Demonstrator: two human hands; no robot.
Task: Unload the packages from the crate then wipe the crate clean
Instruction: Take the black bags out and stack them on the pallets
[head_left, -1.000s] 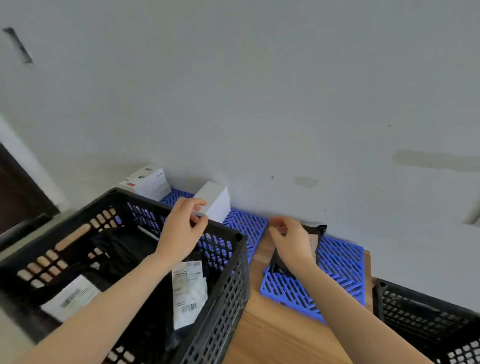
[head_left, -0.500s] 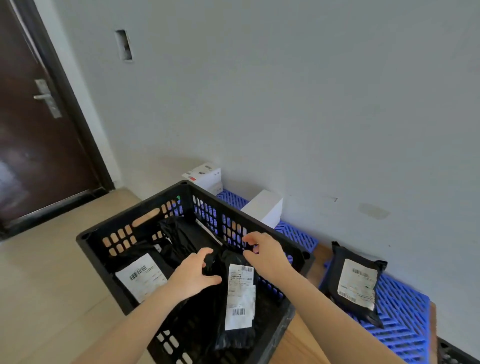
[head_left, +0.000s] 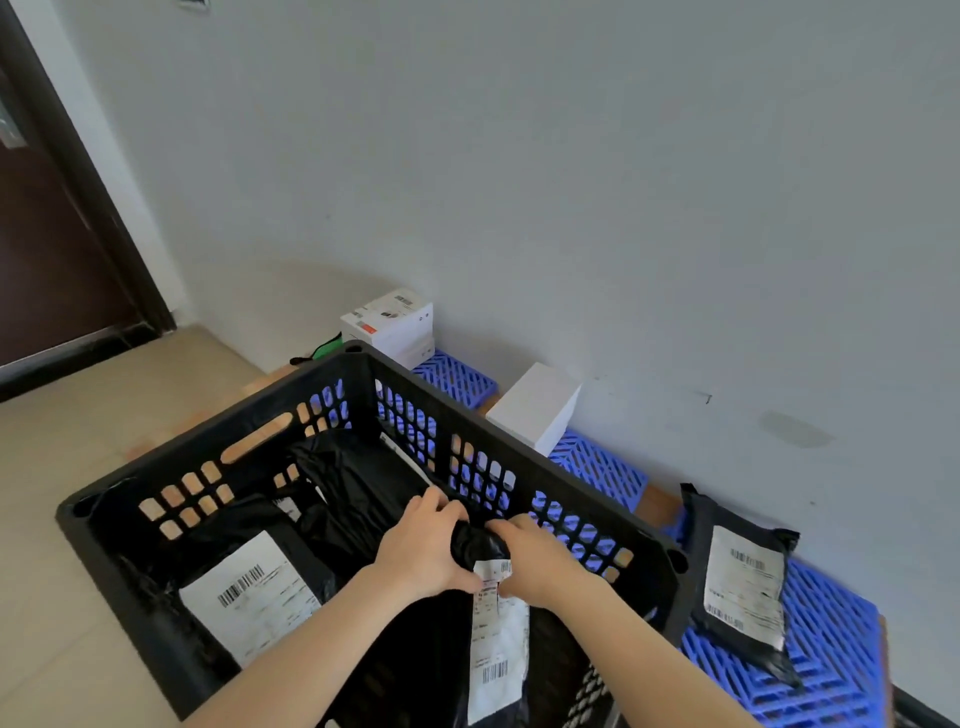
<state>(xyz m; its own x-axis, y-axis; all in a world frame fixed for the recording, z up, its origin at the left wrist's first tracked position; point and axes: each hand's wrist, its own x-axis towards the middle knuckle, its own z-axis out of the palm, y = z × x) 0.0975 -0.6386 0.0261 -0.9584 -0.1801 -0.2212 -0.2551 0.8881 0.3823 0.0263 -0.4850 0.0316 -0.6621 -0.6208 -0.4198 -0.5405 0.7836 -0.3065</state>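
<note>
A black slatted crate (head_left: 519, 415) stands in front of me on the floor, with several black poly-bag packages inside. My left hand (head_left: 421, 551) and my right hand (head_left: 540, 561) both grip the top of one black package with a white label (head_left: 496, 649) near the crate's right wall. Another labelled black package (head_left: 249, 597) lies flat at the crate's left. A further black bag (head_left: 358, 483) fills the back of the crate.
Against the wall, blue slatted mats (head_left: 831, 649) carry a black labelled package (head_left: 743, 587), a plain white box (head_left: 535, 405) and a printed white box (head_left: 389, 325). A dark door (head_left: 47, 249) is at the left. Beige floor tiles lie left of the crate.
A second ago my right hand set a black package on the blue mat. Both hands then came into the crate and now grip the labelled package; the view swung left and down.
</note>
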